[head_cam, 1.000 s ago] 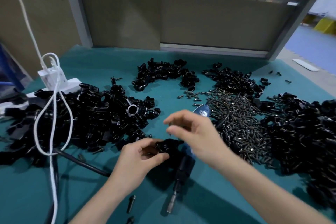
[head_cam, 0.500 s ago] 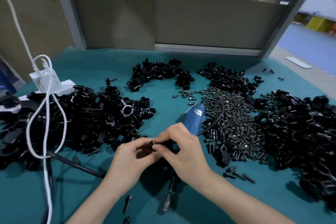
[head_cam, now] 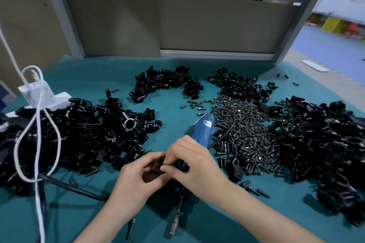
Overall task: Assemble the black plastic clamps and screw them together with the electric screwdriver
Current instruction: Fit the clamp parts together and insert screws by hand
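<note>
A small black clamp [head_cam: 158, 167] is held between both hands low in the middle of the view, mostly hidden by fingers. My left hand [head_cam: 138, 179] grips it from the left. My right hand [head_cam: 194, 165] pinches at its top with thumb and fingertips. The blue electric screwdriver [head_cam: 203, 129] lies on the green mat beneath my right hand, its metal bit [head_cam: 174, 223] pointing toward me. A heap of dark screws [head_cam: 248, 132] lies just right of it.
Black clamp parts lie in piles: a large one at left [head_cam: 83, 134], two at the back [head_cam: 166, 83] [head_cam: 239, 87], and one at right [head_cam: 324, 144]. A white cord [head_cam: 37, 134] and white charger [head_cam: 36, 92] sit at left. Loose screws [head_cam: 130, 229] lie near me.
My right hand came down from above the clamp and joined my left hand on it. Both hands have stayed together on the clamp since half a second ago.
</note>
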A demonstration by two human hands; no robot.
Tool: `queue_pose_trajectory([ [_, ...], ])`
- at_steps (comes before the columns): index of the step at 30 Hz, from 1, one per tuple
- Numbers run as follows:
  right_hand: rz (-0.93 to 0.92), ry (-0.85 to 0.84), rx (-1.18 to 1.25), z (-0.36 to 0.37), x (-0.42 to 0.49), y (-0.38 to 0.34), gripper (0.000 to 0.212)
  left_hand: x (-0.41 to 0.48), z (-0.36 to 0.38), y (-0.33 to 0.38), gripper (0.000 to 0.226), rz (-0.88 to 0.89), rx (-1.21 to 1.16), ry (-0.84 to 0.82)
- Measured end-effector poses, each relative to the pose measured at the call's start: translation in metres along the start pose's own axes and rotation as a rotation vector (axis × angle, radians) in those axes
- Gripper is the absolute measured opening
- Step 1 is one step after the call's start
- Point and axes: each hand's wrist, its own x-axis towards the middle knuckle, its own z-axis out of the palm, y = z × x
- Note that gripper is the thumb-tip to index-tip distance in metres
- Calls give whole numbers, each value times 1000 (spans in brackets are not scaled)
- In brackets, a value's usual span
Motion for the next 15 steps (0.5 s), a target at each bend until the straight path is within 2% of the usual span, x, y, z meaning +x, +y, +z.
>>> queue_pose_trajectory([
  [4, 30, -52, 77, -10, 1, -6, 17, -1, 1, 1, 32, 29, 26, 5],
  [5, 51, -9, 89, -18, 4, -2, 17, -1, 2, 1, 31, 18, -10, 14],
  [6, 111, 86, 93, -29, 9, 6, 15, -1, 2, 0, 30, -3, -47, 25],
  [8, 356, 285, 38, -58, 22, 35, 8, 0, 0, 1, 28, -47, -84, 37],
  [9, 500, 280, -58, -72, 28, 52, 6, 0, 0, 1, 30, -64, -82, 35],
  [11, 724, 73, -283, -87, 37, 89, 10, -1, 0, 3, 33, -79, -75, 28],
  [12, 764, -33, -347, -86, 38, 105, 17, -1, 0, 4, 32, -81, -78, 28],
  [15, 692, -213, -461, -73, 40, 130, 29, -2, 1, 8, 33, -80, -99, 34],
])
